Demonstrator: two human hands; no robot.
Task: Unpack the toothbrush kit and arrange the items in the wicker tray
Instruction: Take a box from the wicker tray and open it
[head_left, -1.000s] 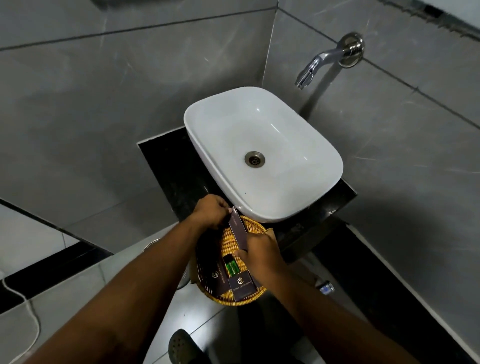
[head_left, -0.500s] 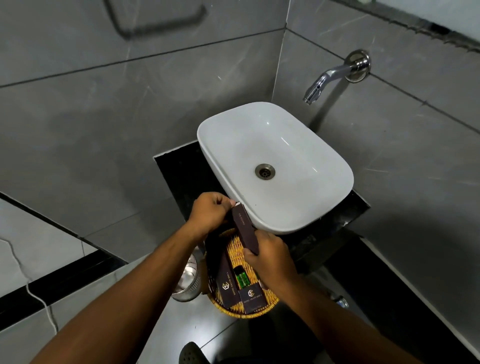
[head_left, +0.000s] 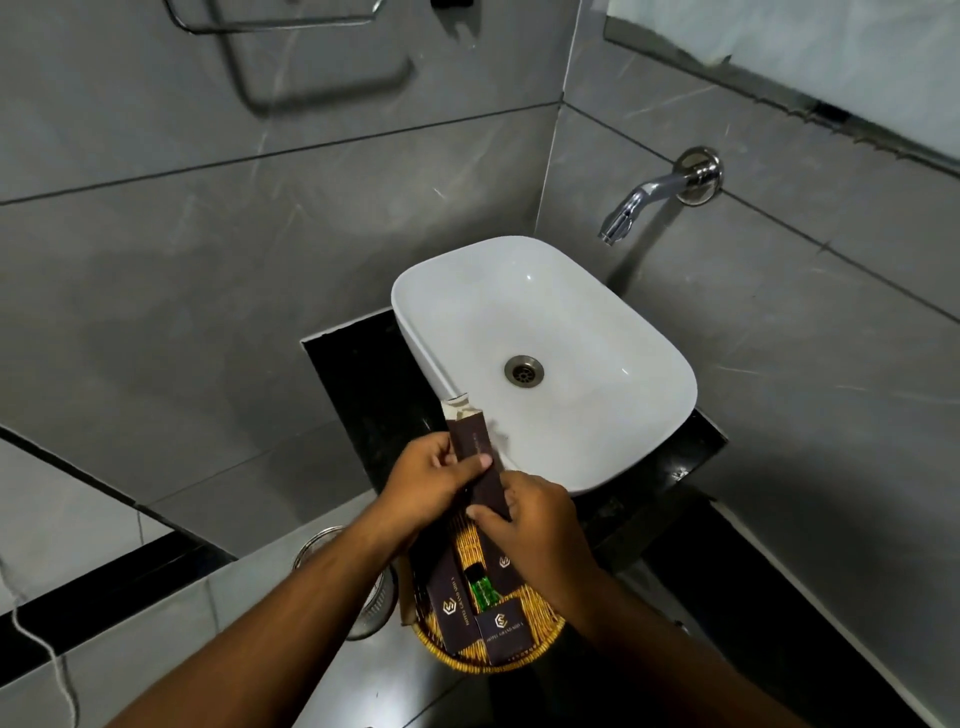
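Observation:
A long dark brown toothbrush kit box (head_left: 474, 447) is held upright above the wicker tray (head_left: 540, 618), its top flap open and pale inside. My left hand (head_left: 431, 478) grips its middle from the left, thumb across the front. My right hand (head_left: 530, 514) holds its lower end. In the tray lie two more dark brown boxes with gold logos (head_left: 448, 597) (head_left: 504, 629) and a small green item (head_left: 483, 590) between them.
A white basin (head_left: 597, 322) sits on a black counter (head_left: 358, 374) just behind the hands. A chrome tap (head_left: 654, 200) juts from the right wall. A steel bin (head_left: 363, 597) stands on the floor left of the tray. A towel rail hangs top left.
The box has been lifted higher and its top flap now stands open. The camera view has tilted up, showing more wall.

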